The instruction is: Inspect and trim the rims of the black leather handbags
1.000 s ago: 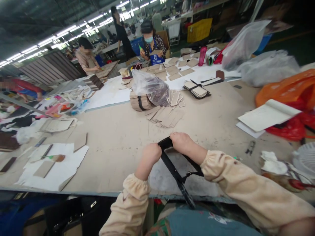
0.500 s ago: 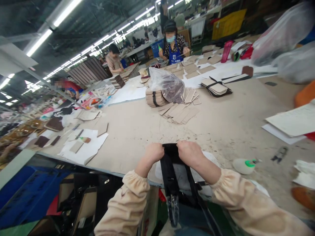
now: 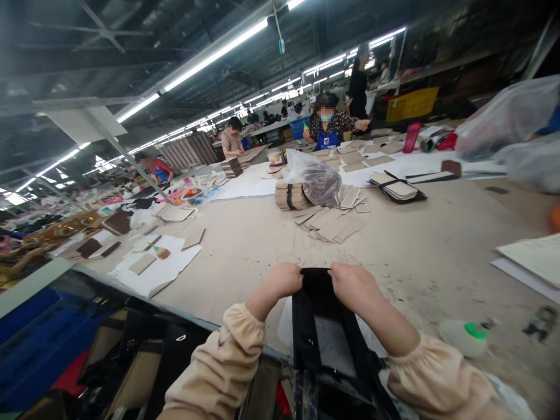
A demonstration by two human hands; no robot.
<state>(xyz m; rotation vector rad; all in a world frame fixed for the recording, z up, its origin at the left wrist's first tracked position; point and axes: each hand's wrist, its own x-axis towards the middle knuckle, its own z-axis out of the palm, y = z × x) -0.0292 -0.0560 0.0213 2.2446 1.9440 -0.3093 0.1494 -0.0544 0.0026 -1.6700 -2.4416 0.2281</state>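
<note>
Both my hands grip the top of a black strap (image 3: 317, 294) that loops down over the near edge of the worktable (image 3: 429, 256). My left hand (image 3: 282, 283) is closed on its left side and my right hand (image 3: 352, 287) is closed on its right side, knuckles up. The strap's two legs run down toward my lap, where a clear-wrapped piece hangs at the bottom. A white sheet lies on the table under the strap.
Stacks of tan card pieces (image 3: 332, 221) and a plastic bag (image 3: 315, 178) lie mid-table. A white bottle with a green cap (image 3: 464, 337) lies at my right. White paper with a brush (image 3: 153, 265) is at left. Other people work at the far end.
The view has tilted up and swung left. My hands have drawn the strap's top flat and square between them; earlier it ran slanted across the table edge.
</note>
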